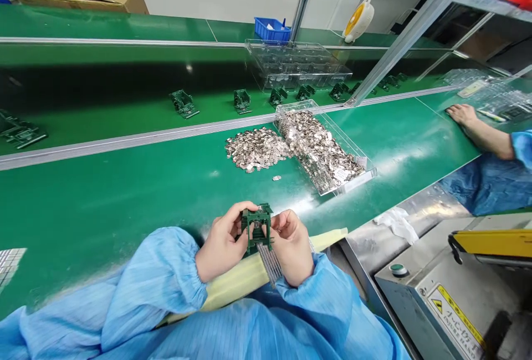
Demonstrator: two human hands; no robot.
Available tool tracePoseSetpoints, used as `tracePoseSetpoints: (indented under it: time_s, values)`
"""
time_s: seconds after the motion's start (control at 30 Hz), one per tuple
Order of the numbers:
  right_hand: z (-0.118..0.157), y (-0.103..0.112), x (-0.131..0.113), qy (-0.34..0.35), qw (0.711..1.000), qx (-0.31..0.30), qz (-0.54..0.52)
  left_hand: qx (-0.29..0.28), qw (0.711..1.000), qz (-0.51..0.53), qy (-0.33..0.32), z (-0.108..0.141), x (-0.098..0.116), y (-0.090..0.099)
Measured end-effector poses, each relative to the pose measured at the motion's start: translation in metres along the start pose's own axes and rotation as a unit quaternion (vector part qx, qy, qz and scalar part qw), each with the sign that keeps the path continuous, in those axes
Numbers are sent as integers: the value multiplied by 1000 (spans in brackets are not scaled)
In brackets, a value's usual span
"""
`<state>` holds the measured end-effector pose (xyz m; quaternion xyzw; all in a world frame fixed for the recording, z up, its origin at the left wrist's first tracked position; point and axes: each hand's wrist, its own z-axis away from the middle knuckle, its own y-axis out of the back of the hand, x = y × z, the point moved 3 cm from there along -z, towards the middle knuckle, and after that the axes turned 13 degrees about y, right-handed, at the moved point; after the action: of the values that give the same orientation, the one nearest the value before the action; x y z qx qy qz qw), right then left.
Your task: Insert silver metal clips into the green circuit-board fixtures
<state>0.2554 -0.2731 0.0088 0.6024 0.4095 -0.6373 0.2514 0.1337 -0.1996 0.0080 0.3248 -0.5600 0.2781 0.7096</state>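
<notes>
A small green boxy frame (257, 217) with an opening in its front is held up between my two hands, close to the table's near edge. My left hand (222, 243) grips its left side, the thumb at the front. On the other side, my right hand (293, 249) has its fingers closed at the frame's right edge; whether a small piece is pinched there too is hidden. Below the hands runs a pale yellow strip (236, 281), with a grey ribbed strip (270, 263) crossing it. Beyond lies a heap of small silvery metal pieces (255, 149), one piece (276, 178) apart.
A clear tray (353, 183) of metal pieces stands right of the heap. Several similar green frames (242, 101) line the belt (137, 111) behind a metal rail. Clear trays (299, 63) sit beyond. At right are a co-worker's hand (463, 116) and a machine (415, 293) with a warning label.
</notes>
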Motion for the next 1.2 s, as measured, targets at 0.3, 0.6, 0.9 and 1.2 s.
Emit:
tracePoseSetpoints:
  time_s: [0.3,0.6,0.9,1.2]
  values:
    - [53,58,-17,71,988,110,80,-102,994,-18,-24,10,13,-36]
    - [101,91,46,-4,989,101,108,-165,980,109,10,-31,11,-99]
    - [91,73,66,36,990,118,69,-147,985,94,-5,-31,4,-103]
    - [91,83,75,57,991,59,107,-150,983,106,10,-30,7,-103]
